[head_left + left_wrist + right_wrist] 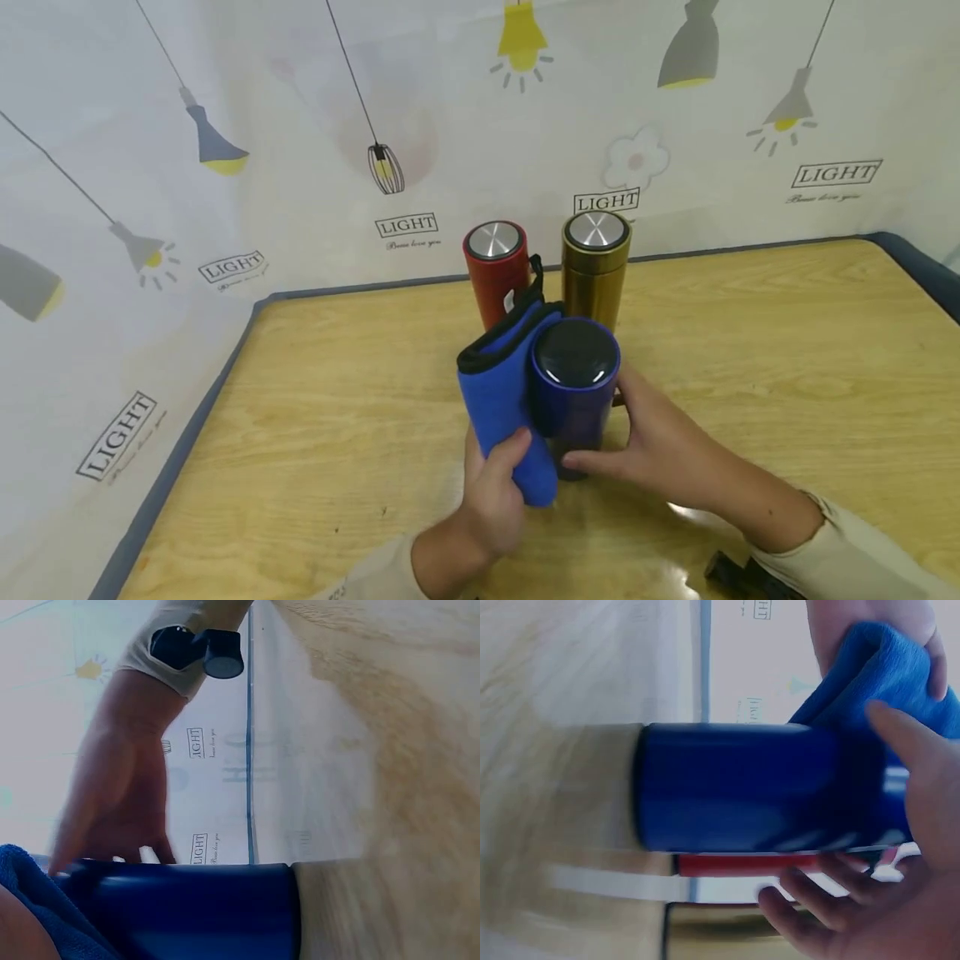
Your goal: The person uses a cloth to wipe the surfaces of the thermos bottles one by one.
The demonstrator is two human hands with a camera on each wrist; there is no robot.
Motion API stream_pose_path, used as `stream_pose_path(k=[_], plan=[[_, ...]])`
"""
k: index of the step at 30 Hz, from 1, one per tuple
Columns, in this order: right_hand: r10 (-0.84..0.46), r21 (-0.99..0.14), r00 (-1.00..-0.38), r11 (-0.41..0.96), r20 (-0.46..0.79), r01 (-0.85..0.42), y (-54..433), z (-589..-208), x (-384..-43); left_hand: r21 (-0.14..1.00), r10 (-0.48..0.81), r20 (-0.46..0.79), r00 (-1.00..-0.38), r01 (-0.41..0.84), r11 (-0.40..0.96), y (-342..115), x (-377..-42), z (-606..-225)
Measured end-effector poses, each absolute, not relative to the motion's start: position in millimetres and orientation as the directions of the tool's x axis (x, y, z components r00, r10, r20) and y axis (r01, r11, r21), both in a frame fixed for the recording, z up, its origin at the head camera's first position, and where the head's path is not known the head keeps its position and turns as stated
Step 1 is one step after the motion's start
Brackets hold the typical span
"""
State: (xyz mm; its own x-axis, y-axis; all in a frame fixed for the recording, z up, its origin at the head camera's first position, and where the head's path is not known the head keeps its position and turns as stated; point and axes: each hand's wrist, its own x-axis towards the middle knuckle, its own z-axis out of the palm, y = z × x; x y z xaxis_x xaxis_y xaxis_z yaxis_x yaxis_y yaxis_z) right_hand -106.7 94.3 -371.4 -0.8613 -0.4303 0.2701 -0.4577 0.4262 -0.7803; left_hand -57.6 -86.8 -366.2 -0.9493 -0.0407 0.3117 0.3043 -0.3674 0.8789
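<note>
A dark blue flask [576, 400] with a glossy black lid stands upright at the middle of the table; its base rests on the wood. Beside it, my left hand [491, 500] grips a soft blue fabric sleeve [498, 400] with black trim and a black strap loop, thumb across its front. The sleeve leans against the flask's left side. My right hand [667, 450] is spread about the flask from the right, thumb along the front. In the right wrist view the fingers [802, 896] extend past the flask's edge, apart from one another.
Behind the sleeve stands a red flask [495, 267], and right of it a gold flask [597, 275], both with silver lids. A black object [731, 575] lies by the right sleeve cuff. A patterned cloth wall [315, 208] borders the wooden table [337, 417].
</note>
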Motion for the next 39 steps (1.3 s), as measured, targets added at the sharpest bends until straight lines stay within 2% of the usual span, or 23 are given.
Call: stream_pose_path(k=[3, 6, 10, 14, 19, 24, 33, 35, 39], plan=[[-0.341, -0.731, -0.845, 0.43, 0.412, -0.529, 90.2, -363.3, -102.7, 0.883, -0.041, 0.297, -0.954, 0.291, -0.369, -87.1, -57.1, -365.5], [-0.268, -0.646, -0.781, 0.446, 0.564, -0.619, 84.5, -357.7, -100.1, 0.885, -0.035, 0.298, -0.954, 0.289, -0.366, -87.6, -57.3, -364.2], [-0.224, -0.592, -0.717, 0.434, 0.66, -0.68, 81.1, -354.4, -97.9, 0.884, -0.017, 0.299, -0.954, 0.284, -0.373, -88.4, -57.1, -363.2], [-0.239, -0.586, -0.691, 0.387, 0.682, -0.712, 83.1, -352.7, -96.5, 0.878, -0.025, 0.308, -0.951, 0.294, -0.379, -89.3, -55.7, -363.6], [-0.305, -0.59, -0.713, 0.408, 0.631, -0.697, 87.0, -349.9, -95.2, 0.874, -0.045, 0.335, -0.941, 0.329, -0.357, -90.3, -56.2, -365.0], [-0.324, -0.593, -0.734, 0.438, 0.597, -0.676, 89.1, -350.2, -93.2, 0.893, -0.018, 0.305, -0.952, 0.293, -0.341, -88.7, -55.9, -366.9], [-0.325, -0.541, -0.683, 0.431, 0.654, -0.723, 87.1, -354.4, -97.8, 0.932, 0.136, 0.259, -0.956, 0.211, -0.295, -90.3, -62.4, -369.3], [-0.322, -0.522, -0.661, 0.423, 0.677, -0.741, 86.2, -355.7, -99.3, 0.933, 0.15, 0.259, -0.954, 0.207, -0.293, -91.2, -63.7, -370.2], [-0.319, -0.52, -0.66, 0.425, 0.68, -0.741, 85.7, -354.6, -101.2, 0.941, 0.128, 0.227, -0.965, 0.184, -0.285, -92.5, -64.9, -364.8]])
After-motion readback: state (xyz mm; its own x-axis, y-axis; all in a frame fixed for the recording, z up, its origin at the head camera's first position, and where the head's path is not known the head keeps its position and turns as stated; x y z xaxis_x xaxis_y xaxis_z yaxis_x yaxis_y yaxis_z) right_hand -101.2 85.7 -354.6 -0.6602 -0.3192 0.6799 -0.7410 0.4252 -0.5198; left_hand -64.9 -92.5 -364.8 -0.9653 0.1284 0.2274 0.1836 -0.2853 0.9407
